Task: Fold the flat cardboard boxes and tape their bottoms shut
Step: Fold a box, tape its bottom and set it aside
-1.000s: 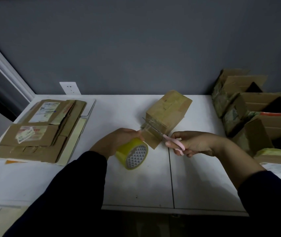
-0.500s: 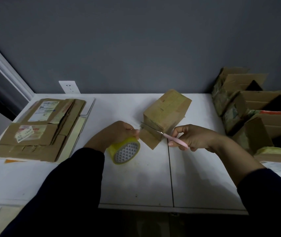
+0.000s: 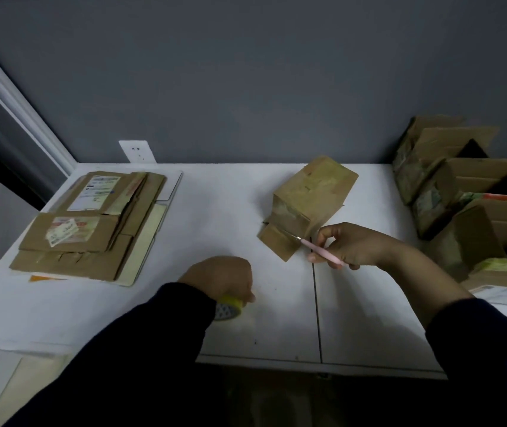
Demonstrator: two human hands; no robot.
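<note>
A small folded cardboard box [image 3: 310, 195] lies on its side in the middle of the white table [image 3: 122, 303], one flap spread toward me. My right hand [image 3: 353, 245] grips pink-handled scissors [image 3: 320, 252] whose blades point at the box's near end. My left hand [image 3: 218, 278] holds a yellow tape roll [image 3: 230, 308] low on the table, near the front edge and apart from the box; most of the roll is hidden under the hand. A stack of flat cardboard boxes [image 3: 88, 226] lies at the left.
Several folded open boxes [image 3: 461, 192] are piled at the right side of the table. A seam [image 3: 316, 312] runs through the tabletop. A white wall outlet [image 3: 137, 151] sits on the grey wall behind. A labelled parcel [image 3: 505, 282] lies at the right edge.
My left hand has pulled the tape roll away from the box, down and left toward me. The right hand with the scissors has stayed at the box's near end.
</note>
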